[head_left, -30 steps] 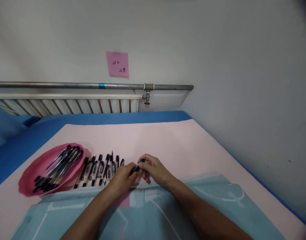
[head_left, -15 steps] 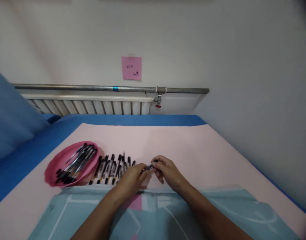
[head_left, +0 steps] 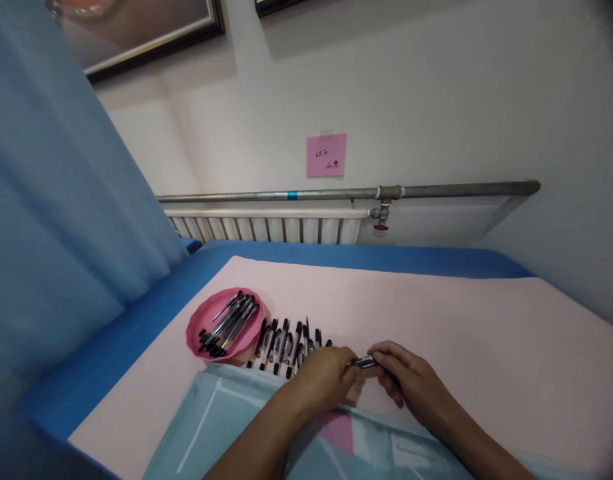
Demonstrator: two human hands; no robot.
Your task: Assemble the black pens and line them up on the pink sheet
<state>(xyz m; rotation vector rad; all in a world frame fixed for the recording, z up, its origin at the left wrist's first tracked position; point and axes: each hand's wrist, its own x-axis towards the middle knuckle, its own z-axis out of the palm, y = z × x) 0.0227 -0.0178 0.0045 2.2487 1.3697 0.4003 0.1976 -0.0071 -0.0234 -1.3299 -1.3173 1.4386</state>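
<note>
Slim black-and-clear pen (head_left: 365, 361) pinched both ends, left hand (head_left: 326, 379) and right hand (head_left: 403, 373), over flat pale-pink sheet (head_left: 436, 313), just past light-blue cloth's (head_left: 236, 413) far edge. Black-capped clear pens (head_left: 295, 348) lined up leftward, then wavy-rimmed pink dish (head_left: 199, 327), pretty loaded with pens, near sheet's left edge.

From here I lose some pens' (head_left: 318, 337) near ends behind the left hand (head_left: 323, 381). Right fingers (head_left: 389, 349) hide one end of the held piece (head_left: 365, 361). The top edge crops both frames (head_left: 161, 55).

Pink sheet (head_left: 466, 320) over blue surface (head_left: 336, 255), tray (head_left: 202, 317), pens (head_left: 277, 348), teal cloth (head_left: 236, 433)
</note>
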